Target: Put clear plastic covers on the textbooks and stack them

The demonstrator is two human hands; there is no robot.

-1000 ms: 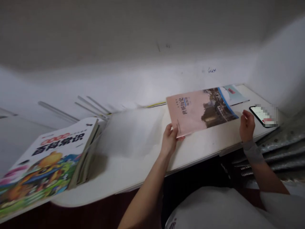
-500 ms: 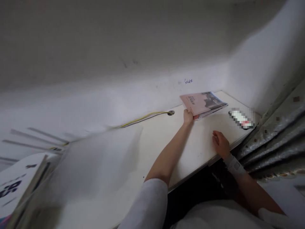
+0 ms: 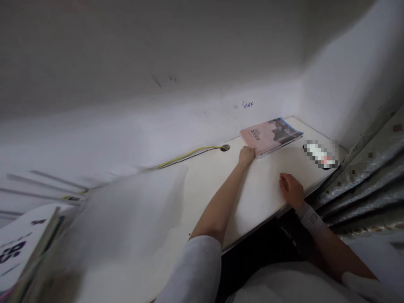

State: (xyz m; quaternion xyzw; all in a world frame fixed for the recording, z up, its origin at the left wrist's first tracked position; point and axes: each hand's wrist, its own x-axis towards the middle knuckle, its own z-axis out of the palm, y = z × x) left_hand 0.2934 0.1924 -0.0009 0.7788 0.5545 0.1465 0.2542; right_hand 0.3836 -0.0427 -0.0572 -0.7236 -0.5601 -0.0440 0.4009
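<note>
A pink book (image 3: 263,135) with a grey picture on its cover lies on top of a thin stack at the far right part of the white desk (image 3: 214,176). My left hand (image 3: 246,155) is closed at the stack's near left corner, fingers curled against its edge; the fingertips are hard to see. My right hand (image 3: 292,190), with a pale band on the wrist, rests by the desk's front edge. Its fingers are loosely curled, and nothing shows in them. A blurred-out phone-like object (image 3: 320,155) lies to the right of the books.
A yellow cable (image 3: 186,155) runs along the wall into a round desk hole (image 3: 225,147). Upright books (image 3: 28,244) stand at the left, near thin grey bars (image 3: 41,183). A patterned curtain (image 3: 362,181) hangs along the right side. Walls close off the back and right.
The book stack has come down to lie flatter on the desk, shifting slightly. My left hand has moved a little left and lower at its corner. My right hand has barely moved.
</note>
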